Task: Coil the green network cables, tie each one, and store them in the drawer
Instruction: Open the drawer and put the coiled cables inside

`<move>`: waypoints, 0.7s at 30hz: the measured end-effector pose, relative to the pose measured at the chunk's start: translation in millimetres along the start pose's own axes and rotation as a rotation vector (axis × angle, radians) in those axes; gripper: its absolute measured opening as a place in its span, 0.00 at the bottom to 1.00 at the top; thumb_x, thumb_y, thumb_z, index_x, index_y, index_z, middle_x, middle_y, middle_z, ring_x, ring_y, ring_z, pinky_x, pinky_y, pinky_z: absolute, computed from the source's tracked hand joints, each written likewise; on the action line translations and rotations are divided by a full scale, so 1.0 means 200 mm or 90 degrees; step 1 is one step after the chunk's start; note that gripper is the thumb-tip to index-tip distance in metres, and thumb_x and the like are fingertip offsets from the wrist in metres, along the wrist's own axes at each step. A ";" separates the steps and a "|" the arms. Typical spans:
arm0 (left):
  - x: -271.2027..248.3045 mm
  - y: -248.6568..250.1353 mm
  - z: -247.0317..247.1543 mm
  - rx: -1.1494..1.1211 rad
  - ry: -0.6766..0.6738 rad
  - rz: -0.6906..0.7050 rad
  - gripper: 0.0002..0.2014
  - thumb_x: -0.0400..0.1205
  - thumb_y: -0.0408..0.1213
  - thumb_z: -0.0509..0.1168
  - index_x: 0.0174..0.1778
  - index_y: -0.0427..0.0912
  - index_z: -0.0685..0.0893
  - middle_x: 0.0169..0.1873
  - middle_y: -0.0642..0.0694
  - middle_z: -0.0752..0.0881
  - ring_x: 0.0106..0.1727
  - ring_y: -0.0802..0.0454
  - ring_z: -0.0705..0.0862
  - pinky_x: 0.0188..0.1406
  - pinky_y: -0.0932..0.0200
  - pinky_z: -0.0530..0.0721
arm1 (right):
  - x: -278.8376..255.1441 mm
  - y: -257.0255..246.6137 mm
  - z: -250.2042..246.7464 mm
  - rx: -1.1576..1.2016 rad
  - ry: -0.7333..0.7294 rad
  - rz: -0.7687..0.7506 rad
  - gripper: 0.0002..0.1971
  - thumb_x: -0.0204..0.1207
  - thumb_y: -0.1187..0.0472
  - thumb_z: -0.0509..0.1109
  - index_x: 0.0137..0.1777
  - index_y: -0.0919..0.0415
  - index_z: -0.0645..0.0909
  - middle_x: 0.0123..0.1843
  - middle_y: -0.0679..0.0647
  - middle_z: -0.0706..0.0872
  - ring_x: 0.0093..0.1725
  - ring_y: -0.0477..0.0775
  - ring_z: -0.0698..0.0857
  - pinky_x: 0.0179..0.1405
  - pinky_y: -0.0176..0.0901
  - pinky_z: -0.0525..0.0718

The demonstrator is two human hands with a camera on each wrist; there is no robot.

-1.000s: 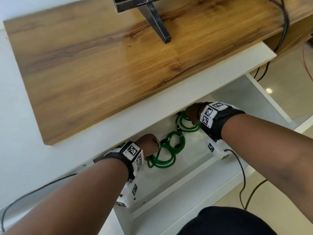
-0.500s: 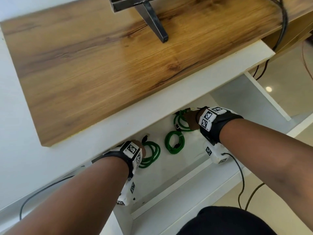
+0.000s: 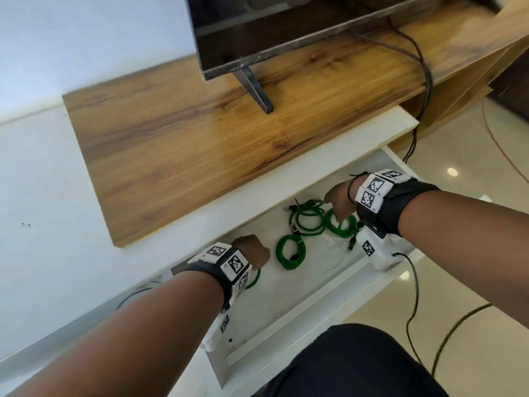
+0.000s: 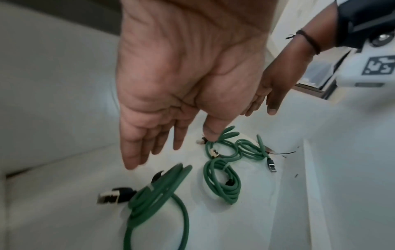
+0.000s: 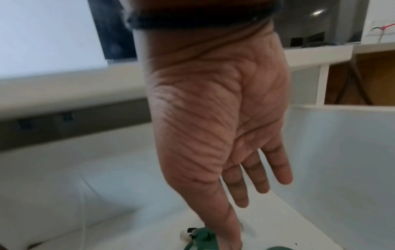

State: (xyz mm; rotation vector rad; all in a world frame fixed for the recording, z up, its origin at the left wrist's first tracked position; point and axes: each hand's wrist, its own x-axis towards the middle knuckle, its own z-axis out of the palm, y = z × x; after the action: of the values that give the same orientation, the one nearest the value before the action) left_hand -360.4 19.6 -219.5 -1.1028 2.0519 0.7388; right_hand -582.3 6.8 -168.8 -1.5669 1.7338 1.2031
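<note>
The white drawer [image 3: 289,299] stands open below the wooden top. Several coiled green network cables lie on its floor. One coil [image 3: 255,279] [image 4: 158,194] lies under my left hand [image 3: 252,250] [image 4: 171,84], which hovers above it with straight fingers and holds nothing. A tied coil [image 3: 290,252] [image 4: 222,181] lies in the middle. Farther right lie two more coils [image 3: 307,218] [image 4: 235,148], side by side. My right hand [image 3: 338,200] [image 5: 224,135] is over the rightmost coil [image 3: 342,226], fingers straight and empty, with a bit of green cable [image 5: 203,240] below it.
A TV [image 3: 286,24] on a metal foot [image 3: 256,90] stands on the wooden top [image 3: 186,138]. Black leads [image 3: 426,81] run down its right end. The wrist cameras' cords [image 3: 412,296] trail over the tiled floor. My dark-clad knee [image 3: 357,362] is in front of the drawer.
My left hand has let go of the left coil and both hands have lifted and opened. The head view has tipped up, bringing the TV into sight.
</note>
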 end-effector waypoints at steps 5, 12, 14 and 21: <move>-0.32 0.11 -0.15 -0.089 0.012 0.028 0.20 0.86 0.51 0.54 0.36 0.39 0.78 0.36 0.46 0.78 0.37 0.49 0.77 0.36 0.59 0.74 | -0.32 0.10 -0.08 0.020 0.048 -0.016 0.28 0.80 0.53 0.66 0.77 0.62 0.68 0.76 0.58 0.73 0.73 0.60 0.74 0.68 0.51 0.76; -0.87 0.03 0.04 0.032 0.060 0.142 0.36 0.73 0.68 0.63 0.72 0.53 0.71 0.70 0.51 0.77 0.69 0.49 0.75 0.69 0.46 0.75 | -0.75 0.16 0.13 0.088 0.134 -0.065 0.27 0.77 0.51 0.68 0.76 0.52 0.68 0.71 0.50 0.78 0.67 0.52 0.78 0.61 0.41 0.76; -0.99 -0.05 0.15 0.123 0.086 0.162 0.44 0.68 0.74 0.62 0.77 0.55 0.65 0.74 0.53 0.71 0.74 0.50 0.68 0.74 0.47 0.69 | -0.82 0.18 0.26 0.098 0.149 -0.080 0.26 0.76 0.45 0.68 0.73 0.49 0.71 0.68 0.49 0.81 0.64 0.51 0.79 0.60 0.44 0.78; -1.10 -0.26 0.37 0.242 0.141 0.117 0.67 0.48 0.84 0.39 0.84 0.51 0.44 0.84 0.49 0.43 0.84 0.46 0.39 0.81 0.45 0.37 | -0.93 0.22 0.62 0.091 0.248 -0.106 0.38 0.66 0.31 0.69 0.75 0.41 0.67 0.74 0.42 0.74 0.70 0.47 0.74 0.69 0.42 0.72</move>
State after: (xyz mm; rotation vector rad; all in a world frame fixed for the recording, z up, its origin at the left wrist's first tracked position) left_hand -204.0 154.6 -101.3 -0.8157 2.3797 0.2963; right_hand -610.2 205.7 -61.8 -1.9065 1.8292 0.7101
